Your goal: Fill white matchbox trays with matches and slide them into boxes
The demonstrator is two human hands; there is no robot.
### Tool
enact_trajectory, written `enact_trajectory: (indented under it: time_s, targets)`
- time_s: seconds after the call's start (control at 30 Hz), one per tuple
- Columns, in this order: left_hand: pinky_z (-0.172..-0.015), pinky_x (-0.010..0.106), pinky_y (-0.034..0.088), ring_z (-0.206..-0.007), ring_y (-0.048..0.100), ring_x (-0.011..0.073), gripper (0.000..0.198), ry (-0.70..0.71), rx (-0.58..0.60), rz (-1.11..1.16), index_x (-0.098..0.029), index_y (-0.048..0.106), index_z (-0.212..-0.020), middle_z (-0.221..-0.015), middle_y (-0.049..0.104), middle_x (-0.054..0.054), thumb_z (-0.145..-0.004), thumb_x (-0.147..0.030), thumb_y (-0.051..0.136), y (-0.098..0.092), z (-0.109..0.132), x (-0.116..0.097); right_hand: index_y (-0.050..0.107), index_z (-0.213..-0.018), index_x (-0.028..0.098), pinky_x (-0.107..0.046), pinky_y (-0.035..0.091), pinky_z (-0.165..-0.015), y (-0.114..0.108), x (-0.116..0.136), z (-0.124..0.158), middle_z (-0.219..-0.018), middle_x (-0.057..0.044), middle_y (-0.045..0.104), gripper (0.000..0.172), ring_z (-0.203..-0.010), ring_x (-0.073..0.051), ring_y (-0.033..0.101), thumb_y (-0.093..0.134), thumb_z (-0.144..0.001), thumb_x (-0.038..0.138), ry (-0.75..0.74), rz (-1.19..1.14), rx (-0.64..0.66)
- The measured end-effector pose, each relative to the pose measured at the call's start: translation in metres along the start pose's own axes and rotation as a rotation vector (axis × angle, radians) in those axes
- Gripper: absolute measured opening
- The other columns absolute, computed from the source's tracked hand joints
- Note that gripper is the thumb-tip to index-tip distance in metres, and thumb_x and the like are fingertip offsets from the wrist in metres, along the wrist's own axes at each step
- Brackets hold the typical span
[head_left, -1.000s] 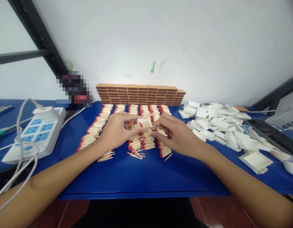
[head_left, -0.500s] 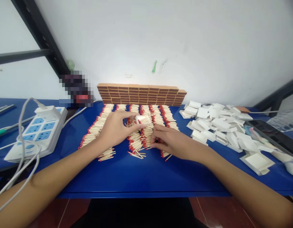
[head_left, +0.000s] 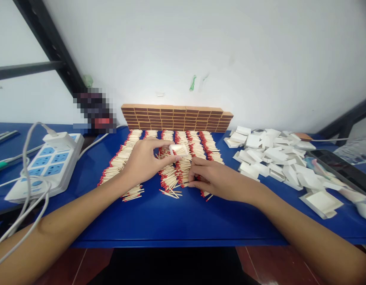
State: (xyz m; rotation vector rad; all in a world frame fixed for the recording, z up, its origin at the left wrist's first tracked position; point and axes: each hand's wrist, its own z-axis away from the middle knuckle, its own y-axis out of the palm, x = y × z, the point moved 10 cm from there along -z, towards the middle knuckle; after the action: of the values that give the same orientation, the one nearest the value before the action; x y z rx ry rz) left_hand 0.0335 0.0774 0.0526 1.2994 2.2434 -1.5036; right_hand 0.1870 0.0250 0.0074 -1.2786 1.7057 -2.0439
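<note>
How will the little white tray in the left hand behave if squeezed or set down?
The white tray looks like thin card, so probably very light and easily crushed by a firm pinch from the left hand. Its low walls and flat bottom suggest it sits steady, though uneven matches might tilt it.

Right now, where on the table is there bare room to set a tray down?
Bare: the front table strip between the match rows and the near edge, and the gap between the power strip and leftmost row. Crowded: white trays right, matchbox stack behind.
</note>
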Motion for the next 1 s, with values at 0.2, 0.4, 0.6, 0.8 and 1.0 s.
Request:
enact_trajectory:
  time_s: [0.2, 0.4, 0.6, 0.8, 1.0]
  targets:
    - [-0.089, 0.039, 0.057, -0.097, 0.076, 0.0262, 0.044, 0.024, -0.006, -0.009, -0.024, 0.084, -0.112, -0.109, 0.083, 0.005, -0.085, -0.058, 0.084, 0.0, 0.001, -0.003, 0.067, -0.1, 0.02, -0.03, 0.047, -0.07, -0.005, 0.002, 0.0, -0.106, -0.005, 0.06, 0.01, -0.081, -0.016, 0.06, 0.063, -0.106, 0.026, -0.017, 0.013, -0.035]
    - [-0.081, 0.038, 0.054, -0.09, 0.073, 0.0261, 0.044, 0.132, 0.051, -0.127, -0.023, 0.084, -0.113, -0.097, 0.082, 0.006, -0.084, -0.055, 0.087, 0.007, 0.0, -0.007, 0.066, -0.101, 0.021, -0.031, 0.047, -0.071, -0.025, -0.004, 0.004, -0.101, -0.004, 0.058, 0.013, -0.078, -0.016, 0.057, 0.06, -0.108, 0.03, -0.021, 0.036, -0.194]
    - [-0.08, 0.036, 0.052, -0.089, 0.072, 0.0235, 0.041, 0.241, 0.124, -0.038, -0.025, 0.083, -0.113, -0.095, 0.082, 0.004, -0.08, -0.048, 0.091, 0.017, 0.006, -0.025, 0.064, -0.102, 0.021, -0.033, 0.047, -0.076, -0.048, 0.002, 0.009, -0.101, -0.006, 0.057, 0.009, -0.086, -0.019, 0.057, 0.061, -0.108, 0.028, -0.094, 0.079, -0.417]
    - [-0.087, 0.038, 0.054, -0.095, 0.072, 0.0236, 0.04, 0.282, 0.157, 0.051, -0.028, 0.083, -0.115, -0.1, 0.081, 0.005, -0.079, -0.043, 0.093, 0.019, 0.012, -0.04, 0.066, -0.104, 0.021, -0.034, 0.048, -0.075, -0.046, 0.004, 0.008, -0.101, -0.007, 0.058, 0.013, -0.084, -0.019, 0.057, 0.059, -0.108, 0.032, -0.076, 0.095, -0.43]
    - [-0.088, 0.038, 0.055, -0.096, 0.072, 0.0237, 0.038, 0.249, 0.157, 0.087, -0.029, 0.083, -0.113, -0.101, 0.081, 0.004, -0.079, -0.041, 0.094, 0.018, 0.012, -0.041, 0.068, -0.106, 0.022, -0.034, 0.048, -0.075, -0.044, 0.007, 0.008, -0.101, -0.007, 0.059, 0.014, -0.081, -0.018, 0.056, 0.058, -0.109, 0.032, -0.061, 0.107, -0.422]
